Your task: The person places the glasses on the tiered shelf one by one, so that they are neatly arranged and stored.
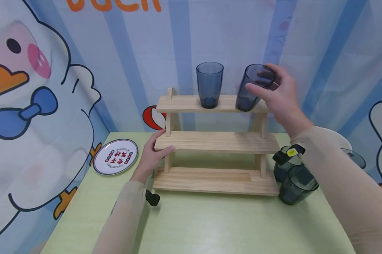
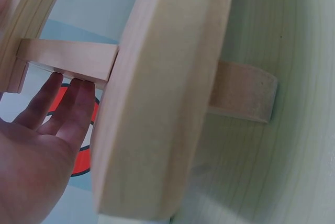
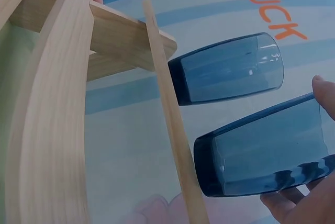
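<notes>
A three-tier wooden display stand (image 1: 216, 141) stands on the table. My left hand (image 1: 151, 153) grips its middle tier at the left end, thumb at the front; in the left wrist view the fingers (image 2: 76, 106) touch a wooden upright. With my right hand (image 1: 284, 93) I hold a blue-tinted drinking glass (image 1: 246, 100) near its rim, thumb and fingers around it. This glass leans to the right, its base at the top tier's right end, touching the board in the right wrist view. Another such glass (image 1: 209, 84) stands upright beside it, near the top tier's middle.
Several tinted glasses (image 1: 297, 187) stand right of the stand, partly hidden by my right forearm. Behind that arm shows part of a white round item (image 1: 335, 137). A printed plate (image 1: 116, 157) lies at left on the pale green table (image 1: 210, 222). A cartoon-duck cloth hangs behind.
</notes>
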